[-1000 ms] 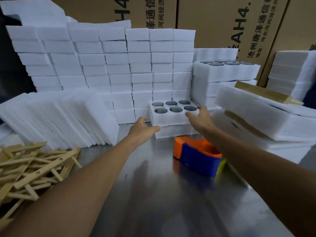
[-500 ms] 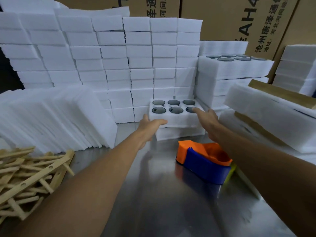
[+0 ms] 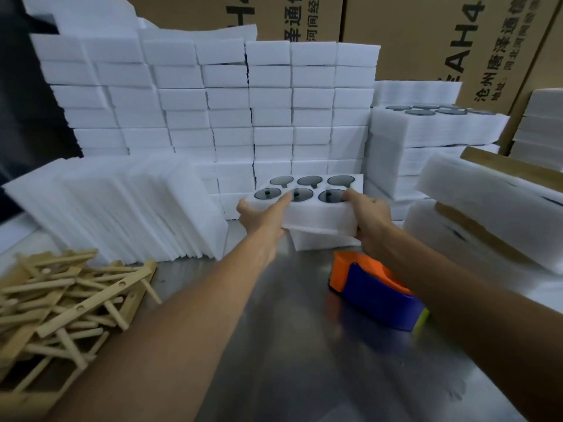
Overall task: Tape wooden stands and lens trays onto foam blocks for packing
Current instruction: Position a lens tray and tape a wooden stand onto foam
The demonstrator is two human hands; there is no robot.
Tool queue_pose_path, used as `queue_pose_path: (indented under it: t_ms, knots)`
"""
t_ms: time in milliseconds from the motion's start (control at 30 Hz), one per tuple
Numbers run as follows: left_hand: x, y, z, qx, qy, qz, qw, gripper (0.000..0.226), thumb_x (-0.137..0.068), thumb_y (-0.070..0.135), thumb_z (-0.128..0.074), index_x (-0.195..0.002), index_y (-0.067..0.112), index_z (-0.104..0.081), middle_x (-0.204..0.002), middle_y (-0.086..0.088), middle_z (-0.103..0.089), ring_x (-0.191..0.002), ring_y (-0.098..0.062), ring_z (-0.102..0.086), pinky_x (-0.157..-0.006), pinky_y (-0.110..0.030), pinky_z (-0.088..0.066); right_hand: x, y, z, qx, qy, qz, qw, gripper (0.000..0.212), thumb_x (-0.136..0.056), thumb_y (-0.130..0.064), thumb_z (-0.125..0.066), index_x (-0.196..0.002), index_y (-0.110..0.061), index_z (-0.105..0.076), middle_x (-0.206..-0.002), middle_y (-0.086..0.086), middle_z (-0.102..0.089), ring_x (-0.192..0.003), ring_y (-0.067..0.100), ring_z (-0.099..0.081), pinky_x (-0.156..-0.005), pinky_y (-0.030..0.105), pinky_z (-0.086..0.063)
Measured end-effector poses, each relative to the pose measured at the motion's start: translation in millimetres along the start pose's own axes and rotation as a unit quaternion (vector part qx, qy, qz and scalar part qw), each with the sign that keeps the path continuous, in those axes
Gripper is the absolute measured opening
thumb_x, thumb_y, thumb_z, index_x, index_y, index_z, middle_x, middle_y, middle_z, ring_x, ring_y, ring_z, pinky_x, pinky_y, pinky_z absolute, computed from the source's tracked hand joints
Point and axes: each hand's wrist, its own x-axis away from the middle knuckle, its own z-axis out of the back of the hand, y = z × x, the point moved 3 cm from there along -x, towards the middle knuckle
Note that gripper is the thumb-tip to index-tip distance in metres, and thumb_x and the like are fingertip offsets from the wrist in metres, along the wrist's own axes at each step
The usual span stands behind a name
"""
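- Head view: your left hand (image 3: 262, 215) and right hand (image 3: 368, 215) both grasp the lens tray (image 3: 307, 205), one at each end, thumbs on top, fingers curled under.
- Tray's near edge is tilted up off the foam block (image 3: 323, 241) below it, at the far side of the steel table (image 3: 304, 360).
- All six pockets look filled with dark lenses.
- Tape dispenser (image 3: 373, 292) sits untouched, just beside your right forearm.
- Wooden stands (image 3: 70, 303) lie loose in a pile at left; none on this tray yet.
- Finished bundles (image 3: 487, 208) with wood strips stacked right, so some are done.
- Judgement: this unit is at pickup; stand placement and taping are left.
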Motion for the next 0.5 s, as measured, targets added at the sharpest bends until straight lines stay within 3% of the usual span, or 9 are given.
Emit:
queue_pose_path:
  t_ms: [67,133,200,300,367,500]
  knots:
    - [9,6,1,0.009,0.016,-0.012,1.0,0.1,-0.065,0.032,-0.088,-0.144,0.026,-0.026,-0.146,-0.002,-0.039,-0.119,-0.022,-0.057,-0.088,-0.042,-0.057,22,1,-10,-0.033,-0.008,-0.01,0.999,0.072,-0.055,-0.039,-0.078,-0.118,-0.013,-0.054,-0.112,0.01,-0.063,-0.096,0.03,-0.066,-0.077,0.044,-0.06]
    - [20,10,2,-0.022,0.034,-0.018,0.999,0.116,-0.056,0.04,-0.088,-0.149,0.026,-0.021,-0.152,-0.003,-0.034,-0.128,-0.024,-0.05,-0.102,-0.045,-0.049,46,7,-17,-0.065,-0.023,-0.013,0.998,0.087,-0.061,-0.036,-0.081,-0.134,-0.021,-0.036,-0.111,0.005,-0.055,-0.099,0.028,-0.063,-0.086,0.05,-0.059]
    - [33,8,6,-0.038,0.045,-0.007,0.998,0.115,-0.054,0.043,-0.088,-0.147,0.024,-0.024,-0.146,-0.005,-0.04,-0.121,-0.025,-0.055,-0.099,-0.046,-0.051,68,14,-20,-0.096,-0.038,-0.008,0.995,0.099,-0.066,-0.032,-0.084,-0.144,-0.032,-0.023,-0.11,0.0,-0.052,-0.099,0.026,-0.063,-0.088,0.051,-0.057]
    - [52,2,21,0.004,0.019,0.038,0.999,0.107,-0.062,0.032,-0.089,-0.147,0.025,-0.024,-0.125,-0.006,-0.058,-0.102,-0.025,-0.065,-0.081,-0.047,-0.06,94,24,-18,-0.107,-0.079,0.019,0.991,0.118,-0.06,-0.029,-0.089,-0.151,-0.039,-0.015,-0.129,-0.001,-0.056,-0.106,0.027,-0.066,-0.087,0.053,-0.058]
    - [62,0,39,0.029,0.002,0.05,0.998,0.1,-0.065,0.022,-0.088,-0.146,0.026,-0.029,-0.122,-0.007,-0.063,-0.097,-0.028,-0.068,-0.075,-0.052,-0.06,108,34,-13,-0.098,-0.114,0.001,0.989,0.114,-0.061,-0.033,-0.091,-0.149,-0.043,-0.018,-0.133,-0.002,-0.056,-0.105,0.028,-0.068,-0.082,0.049,-0.06]
    - [84,-4,78,0.06,-0.042,0.037,0.997,0.064,-0.071,0.004,-0.081,-0.129,0.018,-0.056,-0.111,-0.012,-0.073,-0.095,-0.033,-0.072,-0.081,-0.057,-0.058,122,53,8,-0.106,-0.106,-0.069,0.986,0.073,-0.072,-0.051,-0.078,-0.135,-0.029,-0.047,-0.12,0.004,-0.067,-0.098,0.031,-0.072,-0.061,0.034,-0.058]
